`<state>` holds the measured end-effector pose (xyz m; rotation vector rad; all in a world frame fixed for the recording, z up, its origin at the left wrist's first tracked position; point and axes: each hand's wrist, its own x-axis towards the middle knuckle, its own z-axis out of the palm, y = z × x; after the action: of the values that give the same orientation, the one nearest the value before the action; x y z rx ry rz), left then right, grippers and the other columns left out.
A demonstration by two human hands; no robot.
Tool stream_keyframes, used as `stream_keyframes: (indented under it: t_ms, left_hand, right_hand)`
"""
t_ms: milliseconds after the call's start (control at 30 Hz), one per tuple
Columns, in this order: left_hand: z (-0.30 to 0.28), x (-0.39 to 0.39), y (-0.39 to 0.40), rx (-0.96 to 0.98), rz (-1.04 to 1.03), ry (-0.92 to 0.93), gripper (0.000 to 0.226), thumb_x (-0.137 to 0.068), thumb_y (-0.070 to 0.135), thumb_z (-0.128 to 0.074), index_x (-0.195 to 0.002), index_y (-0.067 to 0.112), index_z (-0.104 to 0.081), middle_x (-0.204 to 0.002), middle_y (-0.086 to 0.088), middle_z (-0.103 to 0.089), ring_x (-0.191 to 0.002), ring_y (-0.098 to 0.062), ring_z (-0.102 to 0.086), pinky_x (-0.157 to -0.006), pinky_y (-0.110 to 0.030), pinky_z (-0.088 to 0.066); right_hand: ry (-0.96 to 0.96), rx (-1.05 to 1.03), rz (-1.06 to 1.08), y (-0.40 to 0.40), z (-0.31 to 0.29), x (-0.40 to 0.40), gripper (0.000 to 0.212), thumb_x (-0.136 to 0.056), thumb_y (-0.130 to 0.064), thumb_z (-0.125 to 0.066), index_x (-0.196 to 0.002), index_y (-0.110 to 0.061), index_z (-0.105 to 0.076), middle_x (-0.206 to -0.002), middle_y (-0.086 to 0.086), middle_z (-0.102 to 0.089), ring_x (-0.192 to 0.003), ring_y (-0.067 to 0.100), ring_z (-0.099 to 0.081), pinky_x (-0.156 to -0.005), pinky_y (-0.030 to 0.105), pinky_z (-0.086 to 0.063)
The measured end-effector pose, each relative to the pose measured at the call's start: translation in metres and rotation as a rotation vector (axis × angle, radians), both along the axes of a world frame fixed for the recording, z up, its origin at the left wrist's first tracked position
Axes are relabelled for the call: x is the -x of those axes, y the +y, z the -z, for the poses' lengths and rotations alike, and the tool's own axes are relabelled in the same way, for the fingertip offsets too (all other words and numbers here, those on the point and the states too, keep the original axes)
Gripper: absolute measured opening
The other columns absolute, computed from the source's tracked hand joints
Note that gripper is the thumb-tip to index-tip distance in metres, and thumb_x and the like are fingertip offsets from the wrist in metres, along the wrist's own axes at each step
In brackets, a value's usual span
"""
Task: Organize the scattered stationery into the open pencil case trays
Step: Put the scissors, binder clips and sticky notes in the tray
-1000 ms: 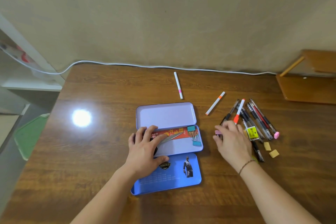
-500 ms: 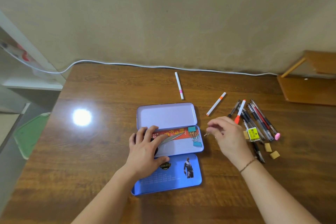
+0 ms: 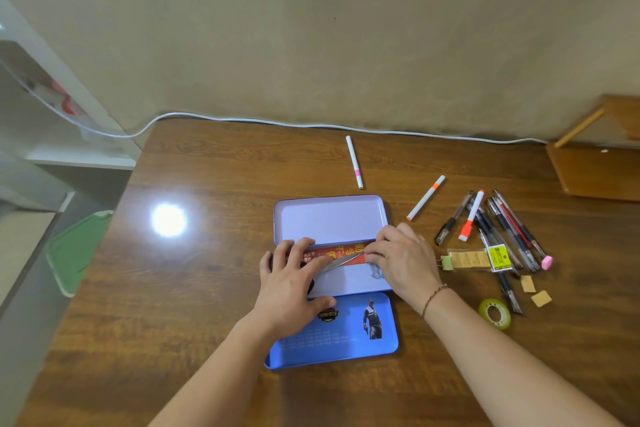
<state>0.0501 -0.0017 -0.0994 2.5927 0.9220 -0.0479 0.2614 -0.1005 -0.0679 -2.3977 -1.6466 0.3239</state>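
Observation:
An open tin pencil case lies at mid-table: a lilac lid (image 3: 329, 218), a lilac middle tray (image 3: 346, 282) and a blue tray (image 3: 346, 350) nearest me. The middle tray holds a red packet (image 3: 341, 250), scissors (image 3: 341, 262) and binder clips (image 3: 375, 270). My left hand (image 3: 291, 291) rests flat on the tray's left end, fingers spread over the scissors. My right hand (image 3: 405, 260) is over the tray's right end, its curled fingertips pinching a small clip, mostly hidden. Loose to the right lie a pile of pens (image 3: 502, 229), a staples pack (image 3: 478, 258) and a tape roll (image 3: 494, 313).
A white pen with a pink band (image 3: 354, 161) and one with an orange band (image 3: 426, 198) lie behind the case. Small tan eraser pieces (image 3: 541, 298) sit by the pens. A white cable (image 3: 242, 121) runs along the wall. A wooden stand (image 3: 599, 170) occupies the far right.
My right hand lifted a small clip from beside the pens and carried it left to the right end of the middle tray. My left hand stayed put.

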Motion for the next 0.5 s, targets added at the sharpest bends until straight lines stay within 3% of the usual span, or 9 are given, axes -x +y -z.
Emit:
stream_keyframes:
  t_ms: [133,267,500]
  left_hand:
    - [0.0,0.001,0.0,-0.004,0.004,-0.008,0.073,-0.071,0.077,-0.036,-0.138,0.047,-0.036,-0.154,0.005,-0.022,-0.141,-0.029,-0.012,-0.113,-0.056,-0.014]
    - [0.0,0.002,0.0,0.011,0.002,-0.03,0.073,-0.071,0.077,-0.036,-0.138,0.046,-0.037,-0.153,0.004,-0.024,-0.14,-0.03,-0.014,-0.113,-0.056,-0.014]
    - [0.002,0.002,0.0,0.013,0.001,-0.076,0.072,-0.074,0.073,-0.045,-0.139,0.046,-0.032,-0.152,0.003,-0.028,-0.139,-0.031,-0.019,-0.112,-0.057,-0.017]
  right_hand:
    - [0.012,-0.038,0.045,-0.001,-0.003,-0.002,0.019,-0.094,-0.035,-0.054,-0.102,-0.028,-0.07,-0.096,-0.013,-0.059,-0.091,0.009,-0.045,-0.073,0.026,-0.041]
    - [0.025,-0.172,0.283,-0.031,-0.009,-0.024,0.017,-0.092,-0.025,-0.057,-0.103,-0.023,-0.07,-0.099,-0.01,-0.062,-0.095,0.009,-0.049,-0.071,0.022,-0.041]
    - [-0.049,-0.031,0.702,-0.119,-0.009,-0.073,0.018,-0.088,-0.022,-0.062,-0.104,-0.019,-0.07,-0.114,0.0,-0.061,-0.109,0.024,-0.051,-0.07,0.027,-0.04]
